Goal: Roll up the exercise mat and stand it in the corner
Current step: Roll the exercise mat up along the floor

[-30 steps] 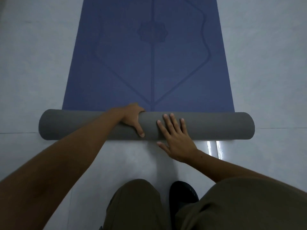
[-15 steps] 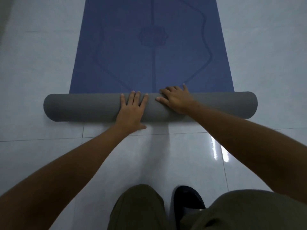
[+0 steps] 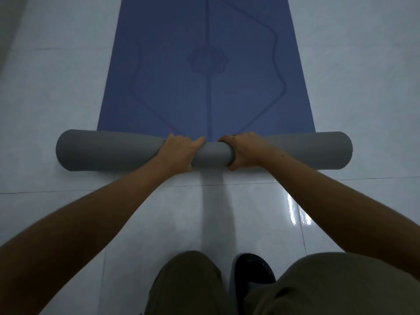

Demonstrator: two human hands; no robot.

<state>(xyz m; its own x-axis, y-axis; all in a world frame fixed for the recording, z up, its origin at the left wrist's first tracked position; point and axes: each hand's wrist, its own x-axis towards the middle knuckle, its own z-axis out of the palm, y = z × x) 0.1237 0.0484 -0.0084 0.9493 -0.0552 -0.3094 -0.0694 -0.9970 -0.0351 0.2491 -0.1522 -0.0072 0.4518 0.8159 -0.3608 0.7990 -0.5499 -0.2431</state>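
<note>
The exercise mat lies on the floor, partly rolled. Its rolled part [image 3: 109,150] is a grey cylinder lying crosswise in front of me. The flat part [image 3: 172,87] is blue with printed lines and stretches away from the roll. My left hand [image 3: 179,152] grips the roll just left of its middle, fingers curled over the top. My right hand [image 3: 246,150] grips it just right of the middle in the same way. A short stretch of grey roll shows between the two hands.
Glossy white floor tiles [image 3: 56,87] surround the mat on both sides. My knees in olive trousers [image 3: 188,285] and a black shoe [image 3: 252,269] are at the bottom edge. A wall strip [image 3: 9,30] shows at the far left.
Both hands went from flat palms pushing on the roll to curled grips on it. The roll has moved away from me over the blue part.
</note>
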